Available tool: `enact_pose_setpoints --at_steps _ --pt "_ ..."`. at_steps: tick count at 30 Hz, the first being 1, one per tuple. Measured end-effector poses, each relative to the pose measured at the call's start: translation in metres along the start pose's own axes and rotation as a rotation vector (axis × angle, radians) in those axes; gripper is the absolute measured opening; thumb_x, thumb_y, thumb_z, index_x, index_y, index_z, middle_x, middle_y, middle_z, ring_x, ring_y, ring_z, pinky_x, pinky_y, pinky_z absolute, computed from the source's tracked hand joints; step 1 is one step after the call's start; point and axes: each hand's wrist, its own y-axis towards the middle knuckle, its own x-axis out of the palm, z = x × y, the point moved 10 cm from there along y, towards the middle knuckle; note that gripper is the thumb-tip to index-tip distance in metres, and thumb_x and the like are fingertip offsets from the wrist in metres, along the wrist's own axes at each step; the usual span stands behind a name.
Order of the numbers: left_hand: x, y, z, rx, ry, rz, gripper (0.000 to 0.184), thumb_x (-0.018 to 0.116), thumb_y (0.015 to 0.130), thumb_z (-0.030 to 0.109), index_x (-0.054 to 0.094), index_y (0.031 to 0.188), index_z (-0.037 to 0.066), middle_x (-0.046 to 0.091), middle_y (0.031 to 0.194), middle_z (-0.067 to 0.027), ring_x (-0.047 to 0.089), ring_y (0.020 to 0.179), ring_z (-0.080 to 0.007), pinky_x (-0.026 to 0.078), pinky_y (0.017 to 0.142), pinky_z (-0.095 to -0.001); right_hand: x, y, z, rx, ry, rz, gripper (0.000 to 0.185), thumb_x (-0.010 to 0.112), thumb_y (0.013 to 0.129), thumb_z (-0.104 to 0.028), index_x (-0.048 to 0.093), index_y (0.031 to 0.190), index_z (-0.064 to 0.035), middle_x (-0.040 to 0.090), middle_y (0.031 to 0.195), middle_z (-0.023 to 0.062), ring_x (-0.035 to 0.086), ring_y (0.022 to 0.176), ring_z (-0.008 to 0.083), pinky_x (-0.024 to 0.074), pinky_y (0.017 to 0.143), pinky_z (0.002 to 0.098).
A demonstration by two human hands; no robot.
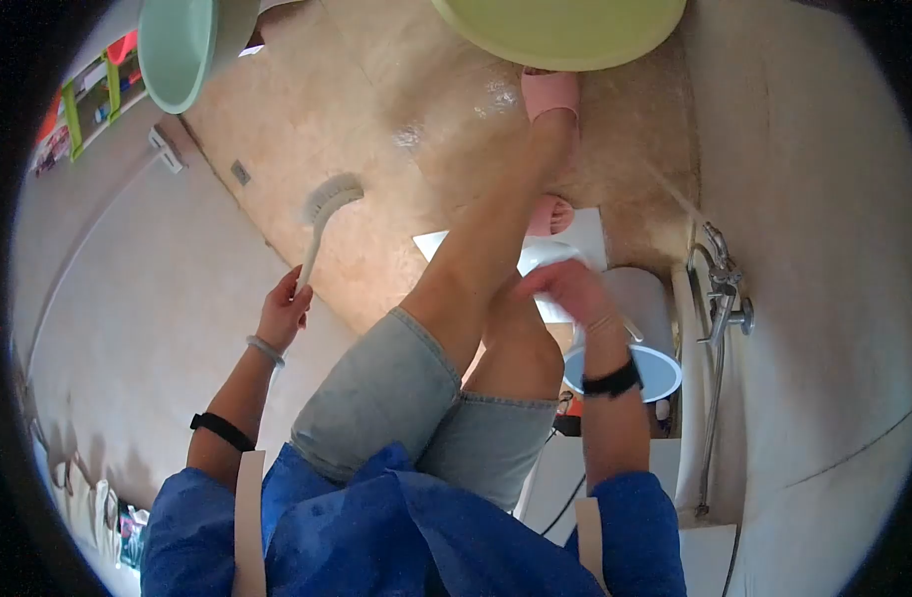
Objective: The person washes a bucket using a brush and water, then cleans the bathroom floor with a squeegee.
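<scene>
My left hand (282, 308) is closed around the handle of a scrub brush (317, 236). The brush points away from me over the tiled floor, its bristled head slightly blurred. My right hand (570, 289) is beside my knee, above a white floor fixture that looks like a squat toilet (587, 231). Motion smears its fingers, so I cannot make out how they are bent. Pink slippers (551, 95) are on my feet, one stepped forward near a large yellow-green basin (565, 35).
A pale green basin (178, 55) is at the upper left, near a shelf (73, 119) of bottles. To the right, a bucket (655, 373) stands close to a wall tap (723, 279) with a hose. Wet patches (496, 97) shine on the floor. A squeegee-like tool (165, 149) leans at the left wall.
</scene>
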Motion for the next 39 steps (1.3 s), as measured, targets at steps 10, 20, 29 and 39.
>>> enact_pose_setpoints --at_steps 10,20,29,39 --pt "0.006 -0.006 -0.001 -0.026 0.053 -0.022 0.054 0.056 0.092 0.021 0.036 0.137 0.001 0.047 0.071 0.0016 0.042 0.053 -0.0058 0.039 0.042 -0.0209 -0.219 -0.057 0.014 -0.709 1.145 0.926 0.026 0.046 0.095 -0.023 0.057 0.107 -0.0024 0.063 0.104 0.0114 0.059 0.099 0.0231 0.0414 0.101 0.0421" --pt "0.009 0.002 -0.01 -0.039 0.05 0.001 0.05 0.056 0.091 0.018 0.04 0.136 0.002 0.048 0.07 0.0002 0.045 0.052 -0.0057 0.04 0.042 -0.0212 0.057 0.042 0.033 -0.131 -0.149 0.066 0.033 0.05 0.09 -0.021 0.057 0.116 -0.0027 0.056 0.121 0.0147 0.051 0.115 0.0316 0.0287 0.106 0.0446" --pt "0.001 -0.008 -0.018 -0.005 0.008 -0.012 0.045 0.055 0.09 0.015 0.045 0.132 0.003 0.05 0.069 0.0002 0.046 0.052 -0.0065 0.04 0.042 -0.0223 -0.227 -0.068 0.018 -0.554 0.95 1.417 0.033 0.047 0.096 -0.026 0.047 0.124 -0.0092 0.053 0.122 0.01 0.05 0.113 0.0256 0.0421 0.094 0.0419" --pt "0.018 -0.007 0.005 0.032 0.153 -0.04 0.041 0.056 0.09 0.015 0.048 0.13 0.006 0.051 0.069 0.0001 0.045 0.048 -0.0073 0.04 0.043 -0.0244 -0.204 -0.051 0.019 -0.482 0.844 0.853 0.043 0.058 0.09 -0.02 0.044 0.129 -0.0072 0.054 0.126 0.0091 0.053 0.113 0.0245 0.0419 0.092 0.0387"
